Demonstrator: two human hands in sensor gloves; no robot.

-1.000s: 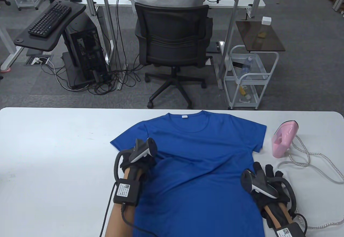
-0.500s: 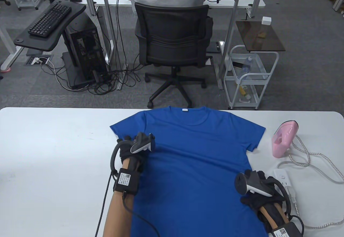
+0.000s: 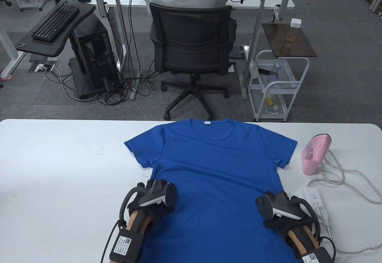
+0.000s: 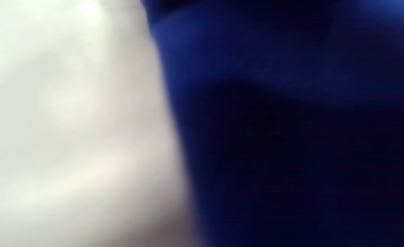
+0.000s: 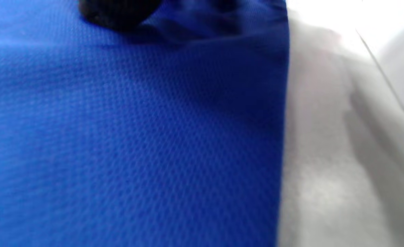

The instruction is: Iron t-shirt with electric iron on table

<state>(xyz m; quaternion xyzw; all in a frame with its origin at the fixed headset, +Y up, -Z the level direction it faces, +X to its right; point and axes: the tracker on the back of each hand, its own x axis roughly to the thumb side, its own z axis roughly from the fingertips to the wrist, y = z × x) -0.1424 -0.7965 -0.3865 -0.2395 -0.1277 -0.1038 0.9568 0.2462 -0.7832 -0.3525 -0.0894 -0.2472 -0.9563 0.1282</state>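
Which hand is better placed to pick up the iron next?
The right hand, probably. It sits at the blue t-shirt's right edge, on the same side as the pink iron; the left hand would have to cross the shirt.

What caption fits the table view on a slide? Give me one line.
Both gloved hands, left hand and right hand, on the blue t-shirt; pink iron stands untouched nearby.

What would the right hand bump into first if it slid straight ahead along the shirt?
Probably only the blue t-shirt itself: the right hand points up its right side toward the sleeve; the pink iron stands further right.
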